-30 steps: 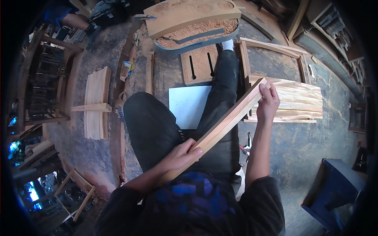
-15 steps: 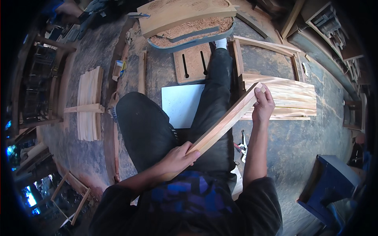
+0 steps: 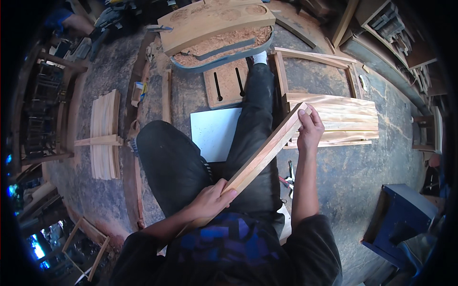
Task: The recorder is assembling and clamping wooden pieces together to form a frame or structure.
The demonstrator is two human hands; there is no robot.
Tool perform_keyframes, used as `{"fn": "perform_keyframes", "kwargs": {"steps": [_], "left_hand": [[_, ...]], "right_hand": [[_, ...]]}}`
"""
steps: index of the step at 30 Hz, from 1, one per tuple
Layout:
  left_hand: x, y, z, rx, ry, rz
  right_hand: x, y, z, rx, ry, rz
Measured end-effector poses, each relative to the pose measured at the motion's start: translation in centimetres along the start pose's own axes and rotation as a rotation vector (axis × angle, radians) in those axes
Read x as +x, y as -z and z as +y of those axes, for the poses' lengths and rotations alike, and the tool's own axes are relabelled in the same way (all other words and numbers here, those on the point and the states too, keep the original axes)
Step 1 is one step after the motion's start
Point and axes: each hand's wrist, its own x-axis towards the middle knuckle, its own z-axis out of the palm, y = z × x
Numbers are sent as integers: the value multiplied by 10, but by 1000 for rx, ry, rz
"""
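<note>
A long, pale wooden strip (image 3: 263,155) slants across my lap, its far end up to the right. My left hand (image 3: 213,199) wraps round it near its lower end, which runs on under my forearm. At the upper end, the fingers of my right hand (image 3: 311,127) are closed on its tip. Just beyond that end lies a row of similar wooden slats (image 3: 341,112) side by side on a wooden frame (image 3: 280,74). A white sheet (image 3: 214,133) lies on the floor between my legs.
A sawdust-strewn machine with a curved wooden top (image 3: 217,24) stands ahead. Bundled slats (image 3: 105,138) lie on the left, with a short piece across them. Locking pliers (image 3: 290,177) rest by my right thigh, and a blue metal housing (image 3: 396,224) stands at lower right. Another person's arm (image 3: 78,23) shows at upper left.
The view has shifted slightly, so the surroundings sit a little differently. Both hands keep their hold on the wooden strip, which stays at nearly the same slant.
</note>
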Motion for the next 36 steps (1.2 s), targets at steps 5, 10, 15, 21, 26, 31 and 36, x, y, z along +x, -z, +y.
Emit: {"fn": "perform_keyframes", "kwargs": {"steps": [5, 10, 15, 21, 26, 31, 36], "left_hand": [[3, -1, 1, -9, -19, 13], [7, -2, -4, -100, -3, -1], [7, -4, -9, -308, 5, -6], [12, -2, -5, 109, -12, 2], [13, -5, 3, 157, 12, 34], [-2, 16, 17, 192, 26, 33], [-38, 59, 64, 332, -43, 179]], "right_hand": [[6, 14, 4, -48, 1, -2], [4, 11, 7, 1, -24, 3], [2, 14, 7, 12, -27, 6], [1, 16, 5, -15, -45, 10], [0, 18, 0, -16, -57, 2], [-11, 64, -17, -190, -67, -160], [-21, 228, 39, -697, -849, -560]]}}
